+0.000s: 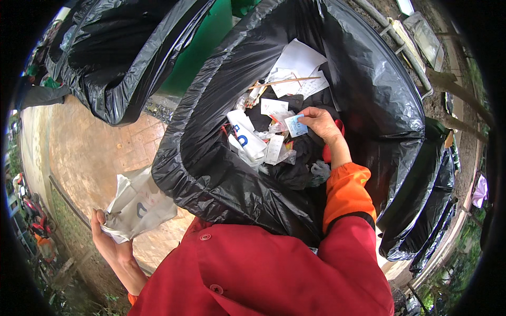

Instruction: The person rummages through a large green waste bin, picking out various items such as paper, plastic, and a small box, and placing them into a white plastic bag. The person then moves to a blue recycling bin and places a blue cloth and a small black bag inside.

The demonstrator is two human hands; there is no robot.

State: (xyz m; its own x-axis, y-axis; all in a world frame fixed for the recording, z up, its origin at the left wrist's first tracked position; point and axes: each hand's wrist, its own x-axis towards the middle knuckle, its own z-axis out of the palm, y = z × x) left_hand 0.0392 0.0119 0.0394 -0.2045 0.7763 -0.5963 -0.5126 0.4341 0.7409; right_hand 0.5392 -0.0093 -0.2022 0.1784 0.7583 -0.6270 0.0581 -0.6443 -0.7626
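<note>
My right hand [321, 123] reaches down into a bin lined with a black plastic bag [205, 130], pinching a small light-blue printed card [296, 126] between thumb and fingers. Around it lie a white card [274, 106], a paper slip [274, 149], a rolled white bag [247, 136] with blue print, crumpled clear plastic and dark cloth-like material. Large white sheets [298, 59] and a thin wooden stick [286, 82] rest at the far side. Outside the bin, at lower left, my left hand [112, 237] grips a whitish bag [142, 203] by its crumpled top.
A second bin with a black liner [106, 51] stands at upper left, beside a green bin wall [201, 47]. More black-lined bins [423, 205] are on the right. A metal rail [395, 43] runs at upper right. Tiled paving [106, 138] lies to the left.
</note>
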